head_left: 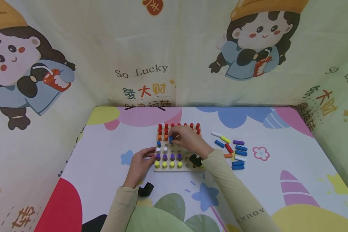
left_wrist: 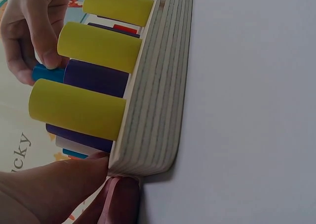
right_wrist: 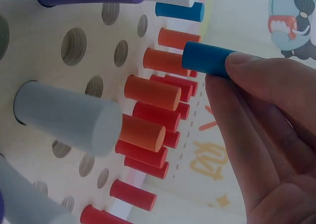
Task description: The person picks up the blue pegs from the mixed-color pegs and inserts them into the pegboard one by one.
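Observation:
A wooden pegboard [left_wrist: 160, 80] with rows of round pegs lies on the table. My left hand [head_left: 139, 165] grips the board at its left side, and in the left wrist view the thumb and fingers meet at a corner. Between thumb and fingertips, my right hand [head_left: 189, 140] pinches a blue peg [right_wrist: 205, 58]. That peg is held above the board, apart from the holes seen in the right wrist view. Yellow pegs [head_left: 164, 165], purple pegs [head_left: 172, 157], white pegs [head_left: 165, 150], orange pegs [head_left: 159, 138] and red pegs [head_left: 166, 126] stand upright. One blue peg [head_left: 159, 144] stands at the left.
Right of the board lie several loose pegs, among them blue pegs [head_left: 241, 153], a purple peg [head_left: 238, 142], a red peg [head_left: 228, 148] and a yellow peg [head_left: 225, 139]. My right forearm partly covers the board's right side. A printed cloth wall [head_left: 191, 90] rises behind the table.

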A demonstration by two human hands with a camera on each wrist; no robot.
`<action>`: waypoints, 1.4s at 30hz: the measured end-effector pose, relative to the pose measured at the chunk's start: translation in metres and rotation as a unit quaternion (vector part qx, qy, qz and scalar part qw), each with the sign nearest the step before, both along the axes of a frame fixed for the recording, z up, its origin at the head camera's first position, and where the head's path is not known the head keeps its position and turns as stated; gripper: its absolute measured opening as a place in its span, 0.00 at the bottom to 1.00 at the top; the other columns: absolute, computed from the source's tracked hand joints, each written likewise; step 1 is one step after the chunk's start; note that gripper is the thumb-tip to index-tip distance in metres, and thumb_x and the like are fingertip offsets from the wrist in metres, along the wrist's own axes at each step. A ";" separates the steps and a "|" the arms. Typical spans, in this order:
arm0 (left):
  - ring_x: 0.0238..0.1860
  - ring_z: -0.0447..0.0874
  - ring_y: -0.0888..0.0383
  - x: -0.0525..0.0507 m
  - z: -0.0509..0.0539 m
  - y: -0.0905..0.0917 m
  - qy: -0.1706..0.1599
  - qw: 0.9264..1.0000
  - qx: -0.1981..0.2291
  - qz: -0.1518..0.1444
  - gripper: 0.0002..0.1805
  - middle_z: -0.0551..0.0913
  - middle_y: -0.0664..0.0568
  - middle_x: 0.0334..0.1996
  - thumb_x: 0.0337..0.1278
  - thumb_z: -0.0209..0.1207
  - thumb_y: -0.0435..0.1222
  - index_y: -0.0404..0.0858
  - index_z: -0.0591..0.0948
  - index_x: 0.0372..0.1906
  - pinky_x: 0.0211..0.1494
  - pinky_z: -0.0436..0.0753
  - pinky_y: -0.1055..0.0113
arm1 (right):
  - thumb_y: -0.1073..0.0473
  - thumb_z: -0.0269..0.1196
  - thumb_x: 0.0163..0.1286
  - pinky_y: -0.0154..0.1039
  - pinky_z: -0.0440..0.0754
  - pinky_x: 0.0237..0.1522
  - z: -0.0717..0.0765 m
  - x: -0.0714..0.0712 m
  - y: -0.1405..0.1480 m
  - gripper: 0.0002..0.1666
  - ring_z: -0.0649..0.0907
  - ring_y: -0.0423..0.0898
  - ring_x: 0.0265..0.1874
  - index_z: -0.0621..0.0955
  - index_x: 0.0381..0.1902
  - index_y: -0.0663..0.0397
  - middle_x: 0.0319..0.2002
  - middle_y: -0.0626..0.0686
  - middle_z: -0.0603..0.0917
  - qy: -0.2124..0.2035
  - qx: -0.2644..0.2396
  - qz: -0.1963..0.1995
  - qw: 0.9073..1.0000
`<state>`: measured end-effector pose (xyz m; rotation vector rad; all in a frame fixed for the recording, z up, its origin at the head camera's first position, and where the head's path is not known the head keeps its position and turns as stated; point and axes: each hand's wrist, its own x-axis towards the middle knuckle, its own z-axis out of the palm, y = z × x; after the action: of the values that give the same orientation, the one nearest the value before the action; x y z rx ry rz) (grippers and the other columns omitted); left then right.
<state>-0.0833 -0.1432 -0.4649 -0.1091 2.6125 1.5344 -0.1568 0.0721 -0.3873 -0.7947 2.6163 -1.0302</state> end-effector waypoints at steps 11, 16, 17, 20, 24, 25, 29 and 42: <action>0.48 0.85 0.53 -0.001 0.002 0.000 0.002 1.000 0.003 -0.001 0.19 0.86 0.46 0.50 0.65 0.62 0.33 0.38 0.80 0.60 0.51 0.85 0.59 | 0.66 0.70 0.62 0.39 0.84 0.53 -0.005 -0.004 -0.010 0.14 0.86 0.47 0.47 0.84 0.46 0.57 0.45 0.50 0.86 -0.008 0.021 -0.001 1.000; 0.48 0.85 0.52 0.000 0.002 0.000 0.001 1.000 0.000 0.001 0.20 0.86 0.46 0.50 0.64 0.62 0.33 0.38 0.80 0.60 0.51 0.85 0.58 | 0.66 0.70 0.62 0.38 0.84 0.52 -0.006 -0.006 -0.015 0.12 0.86 0.45 0.45 0.84 0.44 0.55 0.43 0.49 0.87 -0.010 0.023 0.004 1.000; 0.48 0.85 0.52 0.000 0.002 0.000 0.001 1.000 -0.001 0.000 0.20 0.86 0.46 0.50 0.64 0.63 0.33 0.38 0.80 0.60 0.51 0.85 0.58 | 0.66 0.70 0.62 0.38 0.84 0.52 -0.006 -0.006 -0.015 0.12 0.87 0.45 0.45 0.84 0.44 0.55 0.43 0.49 0.87 -0.009 0.021 0.007 1.000; 0.48 0.85 0.52 0.000 0.002 0.001 0.000 1.000 -0.002 0.000 0.20 0.86 0.46 0.50 0.64 0.62 0.33 0.38 0.80 0.60 0.51 0.85 0.58 | 0.67 0.70 0.62 0.38 0.84 0.52 -0.007 -0.006 -0.017 0.11 0.86 0.45 0.46 0.83 0.43 0.54 0.42 0.49 0.86 -0.010 0.017 0.014 1.000; 0.47 0.86 0.53 0.000 0.003 0.001 -0.002 1.000 -0.003 0.002 0.20 0.86 0.46 0.50 0.64 0.62 0.33 0.38 0.80 0.61 0.52 0.85 0.57 | 0.66 0.69 0.62 0.38 0.84 0.53 -0.007 -0.007 -0.018 0.11 0.86 0.45 0.46 0.83 0.43 0.54 0.42 0.48 0.86 -0.015 0.020 0.016 1.000; 0.47 0.86 0.53 0.000 0.003 0.001 -0.002 1.000 -0.003 0.002 0.20 0.86 0.46 0.50 0.64 0.62 0.33 0.38 0.80 0.61 0.52 0.85 0.57 | 0.66 0.69 0.63 0.38 0.84 0.53 -0.007 -0.007 -0.019 0.11 0.86 0.45 0.46 0.83 0.43 0.54 0.42 0.48 0.86 -0.016 0.020 0.017 1.000; 0.48 0.86 0.53 0.000 0.003 0.001 -0.004 1.000 -0.002 0.003 0.20 0.86 0.46 0.50 0.64 0.63 0.33 0.38 0.80 0.60 0.52 0.85 0.57 | 0.66 0.69 0.63 0.38 0.84 0.53 -0.009 -0.008 -0.020 0.11 0.85 0.44 0.45 0.83 0.43 0.54 0.42 0.49 0.86 -0.016 0.024 0.019 0.999; 0.49 0.85 0.52 0.001 0.002 0.001 -0.005 1.000 -0.003 0.004 0.21 0.86 0.46 0.50 0.64 0.63 0.33 0.38 0.80 0.61 0.53 0.85 0.57 | 0.66 0.70 0.62 0.39 0.83 0.55 -0.017 -0.011 -0.022 0.10 0.84 0.43 0.44 0.83 0.41 0.53 0.39 0.47 0.85 -0.035 0.030 0.025 0.999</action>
<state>-0.0826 -0.1426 -0.4628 -0.1261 2.6134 1.5235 -0.1680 0.0502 -0.4043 -0.7908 2.5418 -0.9445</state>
